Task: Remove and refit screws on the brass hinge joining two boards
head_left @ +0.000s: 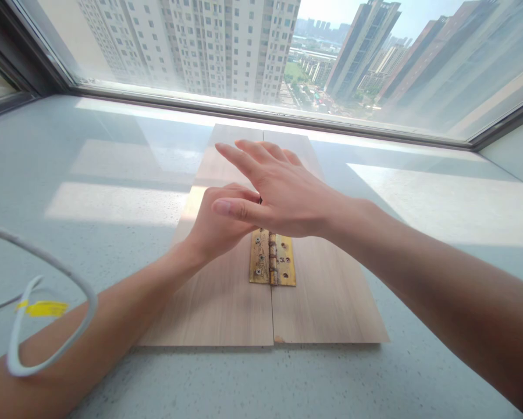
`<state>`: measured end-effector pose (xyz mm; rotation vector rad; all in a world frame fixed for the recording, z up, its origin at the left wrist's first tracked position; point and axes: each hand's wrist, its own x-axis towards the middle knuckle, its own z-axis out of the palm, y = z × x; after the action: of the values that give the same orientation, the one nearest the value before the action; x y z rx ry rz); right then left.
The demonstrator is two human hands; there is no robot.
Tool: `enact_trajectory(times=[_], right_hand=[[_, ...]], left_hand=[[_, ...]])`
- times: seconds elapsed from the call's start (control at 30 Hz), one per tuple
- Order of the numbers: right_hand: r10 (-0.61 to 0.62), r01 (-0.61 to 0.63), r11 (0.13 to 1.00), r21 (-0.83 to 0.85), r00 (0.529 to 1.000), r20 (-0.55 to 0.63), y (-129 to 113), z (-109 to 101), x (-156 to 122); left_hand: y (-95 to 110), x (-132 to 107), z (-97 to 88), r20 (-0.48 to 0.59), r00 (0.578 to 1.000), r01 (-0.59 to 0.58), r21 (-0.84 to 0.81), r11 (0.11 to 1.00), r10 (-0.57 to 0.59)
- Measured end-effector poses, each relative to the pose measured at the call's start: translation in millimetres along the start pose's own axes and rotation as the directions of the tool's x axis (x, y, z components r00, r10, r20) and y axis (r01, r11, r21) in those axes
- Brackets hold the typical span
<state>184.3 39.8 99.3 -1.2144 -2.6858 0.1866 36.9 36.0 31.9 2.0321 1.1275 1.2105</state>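
Note:
Two pale wooden boards, the left board and the right board, lie side by side with a narrow seam between them. A worn brass hinge spans that seam; cross-slotted screw heads show in its left leaf, dark round holes in its right leaf. Just beyond the hinge, my left hand is closed with its fingers curled. A small dark bit shows near its fingertips, too hidden to name. My right hand is stretched out above the left one, fingers extended and thumb pointing left, covering part of it.
The boards rest on a speckled white sill in front of a large window with a dark frame. A white cable with a yellow tag loops over my left forearm at the left. Sunlit patches lie on both sides.

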Motion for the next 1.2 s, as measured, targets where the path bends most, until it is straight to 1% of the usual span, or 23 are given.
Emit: enact_trajectory(times=[0.07,0.1,0.13,0.17,0.27,0.3,0.33,0.4,0.43,0.47,0.53,0.57,0.6,0.67,0.73,0.77,0.87,0.9,1.0,1.03,1.07,1.13,1.2], right_hand=[[-0.001,0.001,1.000,0.010,1.000,-0.003,0,0,-1],[-0.002,0.002,1.000,0.017,1.000,-0.002,0,0,-1],[-0.003,0.003,1.000,0.023,1.000,0.001,0,0,-1],[-0.003,0.003,1.000,0.028,1.000,0.002,0,0,-2],[0.001,-0.001,1.000,0.031,1.000,-0.008,-1,0,-2],[0.001,-0.001,1.000,0.031,1.000,-0.009,-2,1,-2],[0.000,0.000,1.000,0.030,1.000,-0.006,-2,1,-3],[-0.004,0.004,0.999,0.032,1.000,0.003,-3,1,-3],[-0.006,0.006,0.999,0.033,1.000,0.007,-3,1,-3],[-0.006,0.006,0.999,0.033,1.000,0.004,-3,1,-3],[-0.002,0.002,1.000,0.028,1.000,-0.010,-2,1,-2],[0.002,-0.001,1.000,0.024,1.000,-0.017,-1,1,-2],[0.007,-0.006,1.000,0.021,1.000,-0.020,0,1,-2],[0.014,-0.013,1.000,0.022,1.000,-0.017,1,1,-3],[0.014,-0.014,1.000,0.024,1.000,-0.006,1,1,-4],[0.016,-0.015,1.000,0.023,1.000,-0.003,1,1,-5],[0.025,-0.025,1.000,0.014,1.000,-0.007,-1,0,-6],[0.032,-0.032,0.999,0.013,0.999,-0.009,-1,0,-6],[0.041,-0.041,0.999,0.016,0.999,-0.006,-1,0,-7],[0.045,-0.045,0.999,0.016,0.999,-0.005,0,0,-7],[0.049,-0.049,0.999,0.013,0.999,-0.004,1,1,-7],[0.058,-0.058,0.998,0.004,0.998,-0.013,2,2,-7],[0.066,-0.067,0.998,-0.005,0.997,-0.036,2,3,-7]], left_hand=[[1,1,-0.9,0.173,0.984,-0.034,-0.020,0.999,0.037],[0,1,-1.8,0.269,0.961,-0.055,-0.043,0.998,0.065],[0,2,-2.6,0.310,0.947,-0.072,-0.060,0.996,0.087],[0,2,-3.3,0.295,0.951,-0.082,-0.063,0.995,0.097],[0,2,-4.6,0.068,0.996,-0.053,-0.007,0.999,0.053],[0,2,-5.2,0.074,0.996,-0.047,-0.009,0.999,0.048],[0,2,-6.0,0.159,0.985,-0.057,-0.031,0.998,0.061],[0,3,-7.3,0.355,0.929,-0.079,-0.095,0.992,0.108],[1,2,-7.4,0.386,0.915,-0.080,-0.102,0.992,0.113],[2,2,-7.2,0.359,0.928,-0.074,-0.084,0.994,0.100],[5,1,-5.9,0.135,0.991,-0.023,0.036,0.999,0.018],[7,1,-5.2,0.038,0.999,0.008,0.093,0.996,-0.011],[9,0,-4.8,0.039,0.999,0.009,0.109,0.994,-0.014],[12,0,-4.5,0.234,0.971,-0.047,0.026,0.999,0.039],[13,0,-4.1,0.325,0.945,-0.044,0.005,0.999,0.040],[13,-1,-3.6,0.287,0.958,-0.033,0.052,0.998,0.017],[14,-2,-2.3,0.058,0.998,-0.002,0.228,0.974,-0.011],[14,-2,-2.6,0.065,0.998,-0.012,0.220,0.976,-0.002],[14,0,-5.5,0.312,0.949,-0.046,0.005,0.999,0.042],[13,1,-6.1,0.340,0.940,-0.031,-0.029,0.999,0.039],[13,1,-6.2,0.307,0.952,-0.014,-0.014,1.000,0.018],[12,1,-4.4,0.119,0.992,0.017,0.104,0.994,-0.030],[11,0,-1.2,0.010,0.999,0.028,0.193,0.981,-0.031]])
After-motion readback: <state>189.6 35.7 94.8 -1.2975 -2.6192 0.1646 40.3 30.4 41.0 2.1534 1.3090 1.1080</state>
